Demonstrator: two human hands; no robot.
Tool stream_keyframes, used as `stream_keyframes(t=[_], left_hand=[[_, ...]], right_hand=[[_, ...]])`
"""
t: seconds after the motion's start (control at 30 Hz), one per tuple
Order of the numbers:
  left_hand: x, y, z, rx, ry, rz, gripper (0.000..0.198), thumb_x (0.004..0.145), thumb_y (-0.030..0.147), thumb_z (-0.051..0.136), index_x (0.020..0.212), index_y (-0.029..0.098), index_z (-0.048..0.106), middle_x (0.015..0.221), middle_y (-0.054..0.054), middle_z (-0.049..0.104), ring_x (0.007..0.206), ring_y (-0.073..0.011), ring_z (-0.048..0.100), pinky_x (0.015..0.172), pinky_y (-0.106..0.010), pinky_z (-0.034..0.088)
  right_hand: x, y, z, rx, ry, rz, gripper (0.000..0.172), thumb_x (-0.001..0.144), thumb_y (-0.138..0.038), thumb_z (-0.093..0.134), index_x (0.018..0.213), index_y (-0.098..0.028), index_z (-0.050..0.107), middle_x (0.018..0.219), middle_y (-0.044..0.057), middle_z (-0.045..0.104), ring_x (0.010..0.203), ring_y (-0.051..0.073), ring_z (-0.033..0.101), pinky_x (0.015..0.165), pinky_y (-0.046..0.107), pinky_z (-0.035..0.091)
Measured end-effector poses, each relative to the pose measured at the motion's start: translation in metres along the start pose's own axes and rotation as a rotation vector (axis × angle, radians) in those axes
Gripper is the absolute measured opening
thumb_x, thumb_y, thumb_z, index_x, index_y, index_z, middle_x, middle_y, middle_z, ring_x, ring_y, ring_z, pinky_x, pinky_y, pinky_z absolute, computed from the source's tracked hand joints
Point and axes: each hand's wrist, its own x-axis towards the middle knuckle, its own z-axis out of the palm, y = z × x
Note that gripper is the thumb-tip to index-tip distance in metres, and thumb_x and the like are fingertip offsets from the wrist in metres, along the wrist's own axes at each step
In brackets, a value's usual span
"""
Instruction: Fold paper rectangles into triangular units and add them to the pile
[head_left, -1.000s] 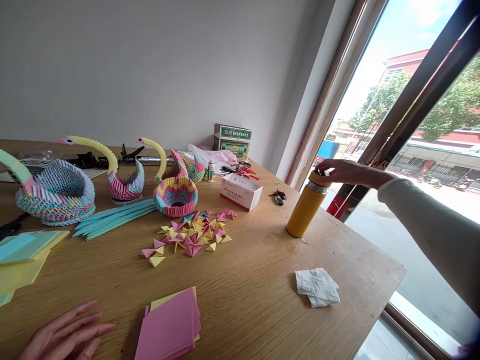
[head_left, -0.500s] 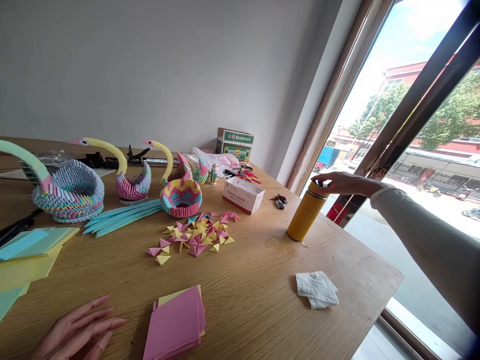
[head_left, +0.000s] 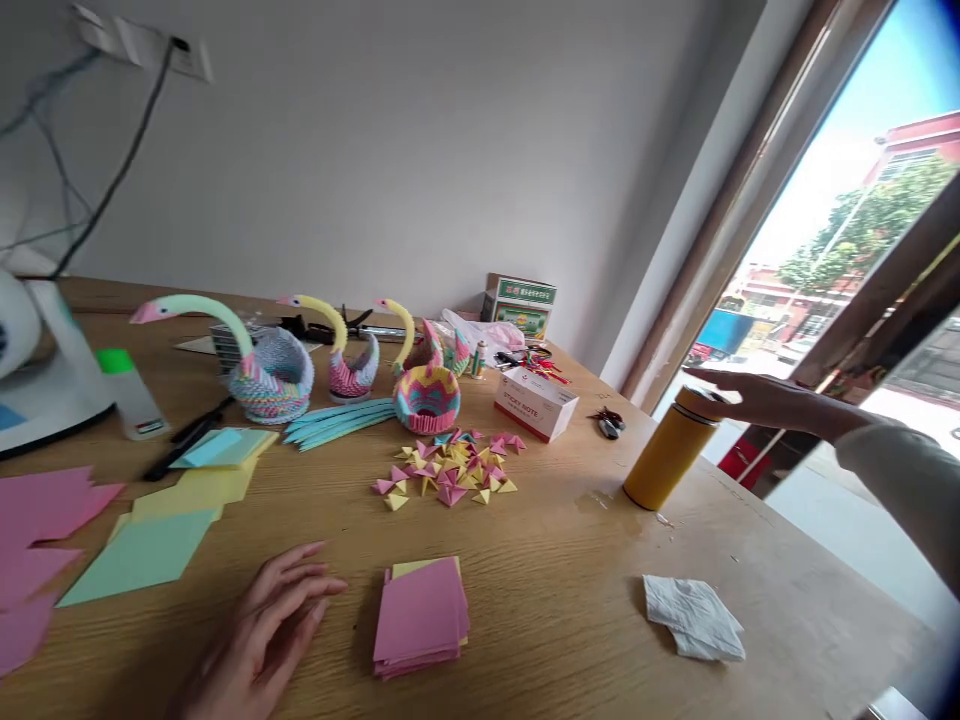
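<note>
Left hand (head_left: 266,625): loosely spread, just beside the square pink stack (head_left: 420,615).
Tissue (head_left: 694,617): white, rumpled.
Bottle (head_left: 667,462): smooth yellow cylinder (dark-ringed foot!), upright on the table's (head_left: 555,600) right.
Right hand (head_left: 754,397): fingers stretched over the lid (head_left: 695,405); contact, blur won't say.
Swans (head_left: 262,402): pleated paper, curving necks.

Strong daylight from window (head_left: 825,250) behind right hand (head_left: 757,398); sky (head_left: 825,180) there nearly white. Wall (head_left: 412,130) beyond both hands dim grey. Pale sheen on tabletop (head_left: 810,600) below right hand; soft shadow left of left hand (head_left: 270,620). Left wrist and right sleeve (head_left: 904,485) blurred. Corner above right hand darkened.
</note>
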Motion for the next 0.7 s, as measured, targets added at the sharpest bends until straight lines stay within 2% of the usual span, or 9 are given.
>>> stream_keyframes(t=[0.07,0.13,0.17,0.23,0.3,0.37,0.43,0.6,0.7], left_hand=[[0.002,0.008,-0.004,0.012,-0.015,-0.009,0.019,0.086,0.03,0.052,0.097,0.032,0.067,0.112,-0.003,0.064,0.108,-0.0203,0.063,0.084,-0.027,0.057],[0.004,0.014,-0.007,0.015,-0.024,-0.031,0.021,0.087,0.03,0.051,0.103,0.031,0.065,0.115,-0.003,0.062,0.11,-0.02,0.061,0.088,-0.029,0.055],[0.004,0.016,-0.009,0.015,-0.021,-0.04,0.022,0.088,0.03,0.05,0.106,0.03,0.063,0.117,-0.004,0.06,0.111,-0.0199,0.061,0.09,-0.03,0.055],[0.005,0.02,-0.01,0.014,-0.035,-0.046,0.025,0.09,0.031,0.048,0.112,0.03,0.059,0.121,-0.004,0.057,0.113,-0.02,0.059,0.092,-0.032,0.053],[0.005,0.022,-0.011,0.013,-0.058,-0.035,0.027,0.091,0.031,0.047,0.116,0.029,0.057,0.122,-0.005,0.055,0.115,-0.0205,0.057,0.093,-0.034,0.053],[0.006,0.025,-0.011,0.013,-0.078,-0.022,0.027,0.092,0.033,0.046,0.117,0.028,0.055,0.124,-0.006,0.053,0.116,-0.0211,0.055,0.092,-0.035,0.053],[0.007,0.026,-0.011,0.019,-0.091,-0.005,0.028,0.092,0.034,0.045,0.118,0.028,0.054,0.125,-0.006,0.051,0.117,-0.022,0.054,0.092,-0.037,0.053],[0.007,0.027,-0.011,0.059,-0.082,0.064,0.025,0.093,0.033,0.042,0.116,0.029,0.054,0.123,-0.006,0.051,0.116,-0.0222,0.054,0.09,-0.038,0.053],[0.008,0.029,-0.012,0.07,-0.072,0.099,0.024,0.094,0.03,0.042,0.115,0.028,0.054,0.121,-0.006,0.052,0.116,-0.021,0.054,0.091,-0.037,0.052]], right_hand=[[-0.015,-0.011,-0.002,-0.095,0.091,-0.024,0.041,0.076,-0.054,0.062,0.109,-0.031,0.067,0.114,0.011,0.069,0.107,0.038,0.061,0.088,0.053,0.045],[-0.042,-0.023,-0.003,-0.092,0.22,-0.023,0.034,0.083,-0.053,0.052,0.109,-0.034,0.065,0.107,0.008,0.071,0.096,0.033,0.066,0.077,0.047,0.051],[-0.059,-0.029,-0.002,-0.053,0.235,0.0,0.033,0.084,-0.055,0.051,0.106,-0.036,0.065,0.099,0.006,0.073,0.085,0.03,0.068,0.067,0.044,0.052],[-0.096,-0.039,0.005,0.071,0.137,0.035,0.034,0.082,-0.06,0.052,0.103,-0.036,0.065,0.085,0.004,0.074,0.068,0.027,0.067,0.055,0.039,0.052],[-0.131,-0.043,0.021,0.237,-0.032,0.006,0.04,0.08,-0.06,0.053,0.099,-0.028,0.067,0.088,0.008,0.073,0.069,0.025,0.067,0.055,0.036,0.054],[-0.161,-0.042,0.045,0.278,-0.249,0.058,0.04,0.083,-0.057,0.051,0.095,-0.023,0.068,0.084,0.009,0.072,0.061,0.022,0.065,0.05,0.032,0.052],[-0.186,-0.038,0.073,0.283,-0.397,0.045,0.037,0.084,-0.052,0.05,0.092,-0.022,0.069,0.081,0.008,0.072,0.061,0.02,0.065,0.057,0.032,0.054],[-0.221,-0.029,0.126,0.183,-0.356,0.022,0.029,0.086,-0.043,0.05,0.1,-0.024,0.067,0.097,0.007,0.069,0.066,0.018,0.064,0.063,0.031,0.052],[-0.22,-0.029,0.132,0.096,-0.323,0.004,0.033,0.09,-0.043,0.042,0.079,-0.023,0.065,0.077,0.004,0.067,0.059,0.017,0.061,0.057,0.028,0.048]])
